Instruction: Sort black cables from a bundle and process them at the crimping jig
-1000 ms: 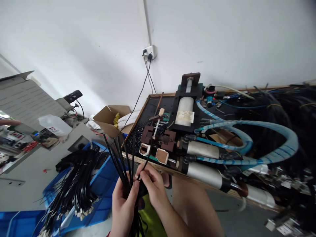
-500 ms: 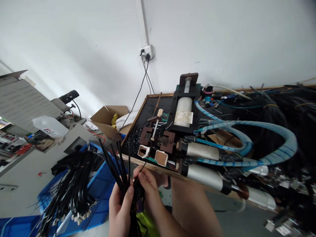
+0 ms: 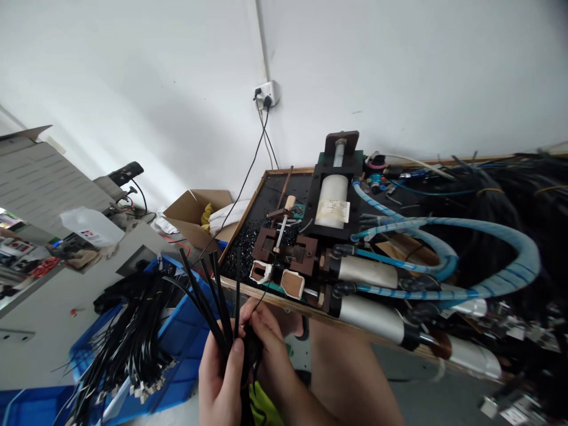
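My left hand (image 3: 220, 376) is closed around a bundle of flat black cables (image 3: 222, 310), whose ends fan upward above the thumb. Right beside it, my right hand (image 3: 270, 346) pinches a thin black cable (image 3: 261, 300) between thumb and fingers. That cable slants up toward the front of a pneumatic clamp fixture (image 3: 306, 251) with brown metal jaws. Whether its end touches the jaws, I cannot tell. Lower parts of the bundle are hidden by my hands.
Blue-wrapped air hoses (image 3: 492, 225) loop over metal cylinders (image 3: 370, 316) at right. Black scraps (image 3: 244, 242) litter the wood-edged tray. At left, a blue crate (image 3: 173, 378) holds black cables with metal connectors. A cardboard box (image 3: 177, 210) stands by the wall.
The whole view has shifted slightly. My left hand and the bundle sit a little lower and further right in the picture; both grips look the same.
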The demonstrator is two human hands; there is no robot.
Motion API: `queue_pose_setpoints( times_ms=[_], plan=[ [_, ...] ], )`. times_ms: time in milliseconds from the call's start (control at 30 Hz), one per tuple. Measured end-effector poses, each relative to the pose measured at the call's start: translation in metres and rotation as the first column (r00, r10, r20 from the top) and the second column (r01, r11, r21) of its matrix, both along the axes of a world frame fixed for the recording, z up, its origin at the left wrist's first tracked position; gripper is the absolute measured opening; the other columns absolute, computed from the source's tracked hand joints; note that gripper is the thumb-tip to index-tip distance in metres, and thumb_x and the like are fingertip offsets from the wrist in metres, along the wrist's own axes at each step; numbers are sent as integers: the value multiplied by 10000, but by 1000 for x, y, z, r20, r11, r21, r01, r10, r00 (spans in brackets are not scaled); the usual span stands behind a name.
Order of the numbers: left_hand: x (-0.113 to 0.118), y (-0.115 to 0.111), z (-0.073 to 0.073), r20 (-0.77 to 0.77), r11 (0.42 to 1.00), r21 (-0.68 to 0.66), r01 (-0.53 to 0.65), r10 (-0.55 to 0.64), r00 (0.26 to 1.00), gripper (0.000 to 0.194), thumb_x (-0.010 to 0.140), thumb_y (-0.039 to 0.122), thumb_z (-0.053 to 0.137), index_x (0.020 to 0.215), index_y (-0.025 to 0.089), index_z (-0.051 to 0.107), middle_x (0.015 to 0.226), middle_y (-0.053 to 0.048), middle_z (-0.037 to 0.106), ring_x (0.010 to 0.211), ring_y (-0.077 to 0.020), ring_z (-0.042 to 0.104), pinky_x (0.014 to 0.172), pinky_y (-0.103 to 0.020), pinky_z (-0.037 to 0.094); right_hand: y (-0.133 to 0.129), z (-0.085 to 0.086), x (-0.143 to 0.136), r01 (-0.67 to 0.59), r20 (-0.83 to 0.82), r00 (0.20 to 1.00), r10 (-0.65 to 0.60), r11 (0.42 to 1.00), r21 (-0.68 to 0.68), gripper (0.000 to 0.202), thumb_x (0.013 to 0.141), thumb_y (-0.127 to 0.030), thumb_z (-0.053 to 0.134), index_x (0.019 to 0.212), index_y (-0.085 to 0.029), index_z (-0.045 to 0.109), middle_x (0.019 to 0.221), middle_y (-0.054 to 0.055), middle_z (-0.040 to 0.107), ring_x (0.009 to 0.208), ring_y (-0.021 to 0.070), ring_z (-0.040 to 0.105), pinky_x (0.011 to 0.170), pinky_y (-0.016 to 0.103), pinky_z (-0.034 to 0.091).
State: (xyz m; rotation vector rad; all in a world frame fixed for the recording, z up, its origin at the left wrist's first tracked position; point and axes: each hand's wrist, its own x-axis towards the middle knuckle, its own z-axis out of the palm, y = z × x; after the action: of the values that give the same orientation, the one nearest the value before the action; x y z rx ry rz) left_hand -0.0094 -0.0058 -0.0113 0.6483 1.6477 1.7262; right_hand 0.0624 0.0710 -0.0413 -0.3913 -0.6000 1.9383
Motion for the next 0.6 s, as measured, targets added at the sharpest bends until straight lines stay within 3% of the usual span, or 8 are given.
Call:
queue_pose_setpoints(
  times_ms=[233, 467, 600],
  plan=[
    [26, 3, 18, -72, 992, 53, -112, 116, 991, 428, 851, 571, 925, 1109, 236, 859, 1099, -89, 886, 1110, -329, 834, 960, -363, 683, -6, 2, 3, -20, -67, 998, 18, 999, -32, 298, 976, -542, 798, 921, -266, 699, 810, -9, 591, 733, 195, 544, 715, 300, 504],
    [8, 3, 19, -118, 1000, 16, 24, -22, 993, 410, 828, 560, 945, 1071, 236, 880, 1119, -110, 887, 1083, -349, 842, 904, -383, 707, -6, 4, 5, -36, -137, 990, 29, 998, -45, 226, 1028, -443, 753, 934, -241, 720, 816, -8, 588, 750, 180, 538, 761, 280, 490],
    [6, 3, 20, -137, 1000, 20, 23, -20, 990, 403, 840, 550, 938, 1083, 234, 877, 1135, -108, 886, 1083, -341, 842, 907, -375, 703, -6, 6, 3, -47, -160, 986, 36, 997, -65, 229, 1012, -444, 776, 920, -240, 726, 804, -9, 584, 740, 179, 538, 712, 268, 472]
  ],
)
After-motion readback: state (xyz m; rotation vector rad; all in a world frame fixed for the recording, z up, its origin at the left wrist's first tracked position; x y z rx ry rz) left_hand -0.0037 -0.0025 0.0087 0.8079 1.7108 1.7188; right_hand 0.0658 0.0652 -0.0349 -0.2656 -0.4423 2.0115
